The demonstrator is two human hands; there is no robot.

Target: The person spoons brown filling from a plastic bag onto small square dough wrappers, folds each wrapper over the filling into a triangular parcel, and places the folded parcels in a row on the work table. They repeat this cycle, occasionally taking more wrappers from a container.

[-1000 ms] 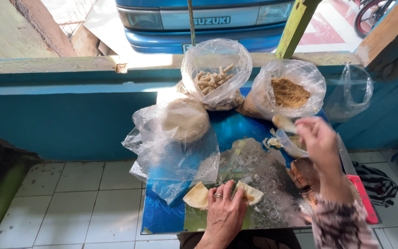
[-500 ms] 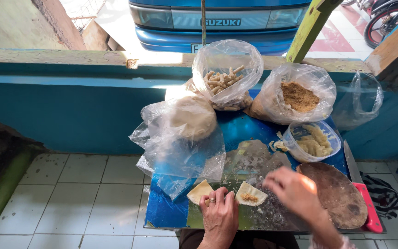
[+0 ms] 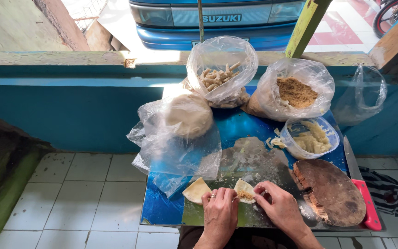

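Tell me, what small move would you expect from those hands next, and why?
Probably folding the wrapper shut over its filling. Both the left hand and right hand pinch its edges, brown filling already sits on it, and a second wrapper lies bare beside it.

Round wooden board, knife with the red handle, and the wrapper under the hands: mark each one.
Round wooden board [image 3: 335,193], head view, middle of its top face.
Knife with the red handle [image 3: 368,206], head view, on the red handle.
Filled wrapper [image 3: 244,189], head view, on its pale dough above the filling.
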